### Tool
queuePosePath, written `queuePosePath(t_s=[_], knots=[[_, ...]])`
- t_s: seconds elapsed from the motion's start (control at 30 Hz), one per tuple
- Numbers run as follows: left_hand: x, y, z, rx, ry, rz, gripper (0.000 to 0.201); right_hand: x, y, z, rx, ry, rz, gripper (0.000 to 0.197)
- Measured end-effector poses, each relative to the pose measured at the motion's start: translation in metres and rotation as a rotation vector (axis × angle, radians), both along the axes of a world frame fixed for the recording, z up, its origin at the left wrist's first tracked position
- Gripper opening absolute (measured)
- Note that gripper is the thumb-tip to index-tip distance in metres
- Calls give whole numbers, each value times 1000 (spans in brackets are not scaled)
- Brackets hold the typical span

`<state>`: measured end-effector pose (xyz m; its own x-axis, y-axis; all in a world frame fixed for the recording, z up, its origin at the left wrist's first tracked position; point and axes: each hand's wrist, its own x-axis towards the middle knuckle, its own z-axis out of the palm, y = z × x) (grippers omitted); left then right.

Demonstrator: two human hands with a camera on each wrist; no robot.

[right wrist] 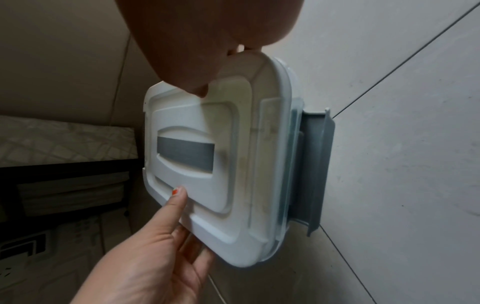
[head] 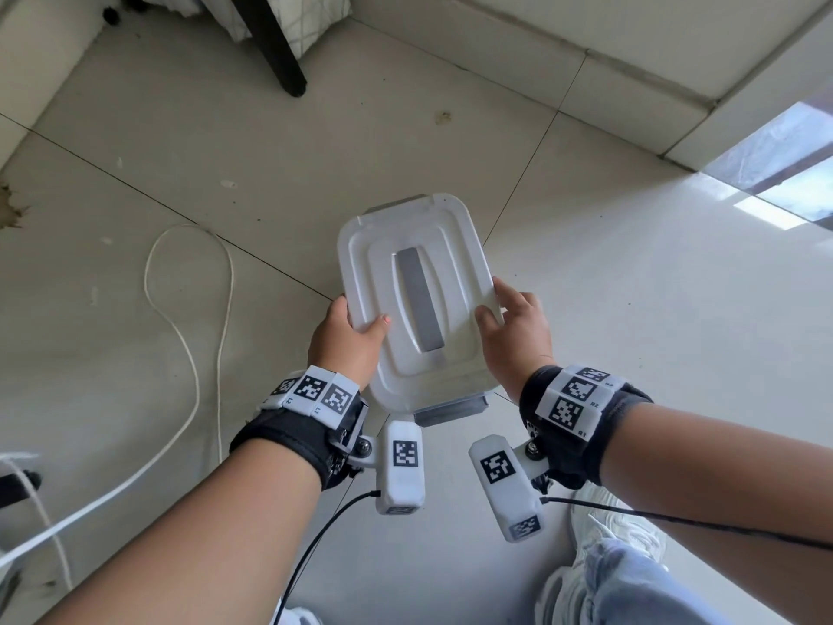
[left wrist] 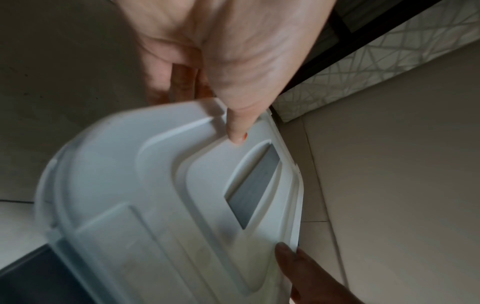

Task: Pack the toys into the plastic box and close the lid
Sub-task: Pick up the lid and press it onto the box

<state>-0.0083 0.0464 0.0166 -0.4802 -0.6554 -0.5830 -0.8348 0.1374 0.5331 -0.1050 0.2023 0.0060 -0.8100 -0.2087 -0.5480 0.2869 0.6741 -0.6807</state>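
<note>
White plastic box (head: 412,309), lid (left wrist: 161,185) on and grey end latch (right wrist: 314,170) flipped outward, held above the tiled floor (head: 180,173): left hand (head: 347,340) and right hand (head: 518,331) each clamp a long edge, thumbs on top.

Person wearing black wrist bands (head: 288,437) ringed with white marker blocks (head: 315,392).
A white camera pod (head: 402,466) bearing a black-and-white square code is hanging under each wrist, thin black cables (head: 311,548) trailing back; pale blue jeans (head: 631,584), white sneakers (head: 608,512), orange nail polish (right wrist: 175,191).
</note>
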Motion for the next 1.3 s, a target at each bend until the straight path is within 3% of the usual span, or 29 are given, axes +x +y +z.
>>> queuePosePath(t_s=[0.37, 0.6, 0.8, 0.9, 0.97, 1.03, 1.1, 1.2, 1.3], knots=[[10, -1, -9, -1, -9, -8, 42, 0, 4, -1, -75, -138, -76, 45], [15, 0, -16, 36, -82, 0, 50, 0, 10, -2, -52, -170, -172, 26], [22, 12, -16, 76, -162, 42, 59, -14, 16, 7, -118, -216, -244, 52], [22, 38, -16, 325, -99, 315, 58, -12, 17, 8, -86, -228, -263, 76], [17, 59, -9, 594, -54, 509, 40, -7, 19, 5, -50, -239, -303, 94], [13, 73, -6, 758, -35, 581, 26, -2, 23, 1, -15, -231, -355, 107], [12, 77, -5, 838, -1, 606, 28, 2, 27, -2, 2, -248, -406, 112], [18, 66, -10, 787, -2, 606, 47, 9, 30, -4, -18, -378, -468, 102], [25, 32, -14, 469, -33, 585, 48, 11, 30, -5, -25, -413, -470, 81]])
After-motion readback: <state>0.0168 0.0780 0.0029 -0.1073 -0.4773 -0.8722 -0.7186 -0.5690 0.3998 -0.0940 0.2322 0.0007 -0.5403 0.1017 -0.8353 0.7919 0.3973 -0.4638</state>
